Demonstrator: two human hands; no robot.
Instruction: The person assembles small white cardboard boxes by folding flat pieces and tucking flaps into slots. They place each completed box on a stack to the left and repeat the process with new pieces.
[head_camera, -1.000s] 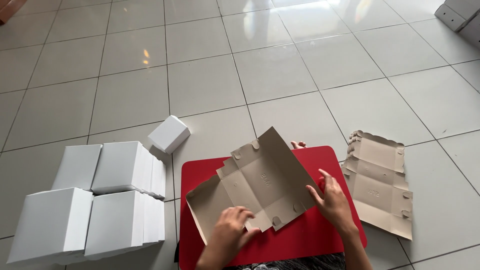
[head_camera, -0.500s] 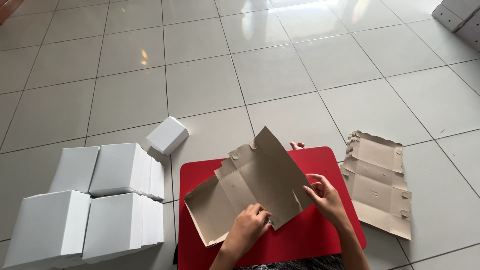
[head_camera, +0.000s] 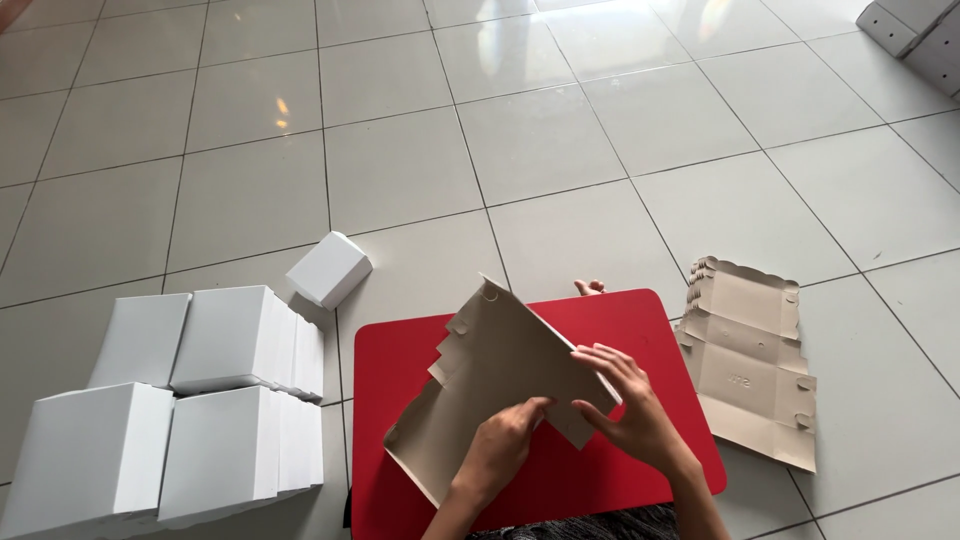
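Now you're mid-fold: both hands are on the flat grey-brown cardboard box blank (head_camera: 490, 385), which sits tilted above the red rounded-corner mat (head_camera: 620, 320) near you at centre. Your left hand (head_camera: 500, 450) is curled, thumb and fingers pinching the blank's near edge. Your right hand (head_camera: 630, 410) is half open, fingers spread and pressing along the right-hand crease, gripping the panel rather than lying flat on it. One panel already stands up at an angle, its tabbed edge on the left, so I'd judge this as the first wall going up, with the box far from closed.

The next move looks like it calls for a firm pinch on that crease and a steady hold on the base, so the raised panel doesn't spring back (thin card tends to).

Counting up: one blank in your hands, and one stack of flat grey-brown blanks (head_camera: 750, 370) on the floor to the right of the mat; how many lie in it I can't tell. To the left, four large folded white cardboard boxes (head_camera: 230, 340) sit grouped together, with one small white box (head_camera: 328, 268) tipped just beyond them. Far right, at the corner, more white boxes (head_camera: 915, 30) are cut off by the frame, so no firm count there.
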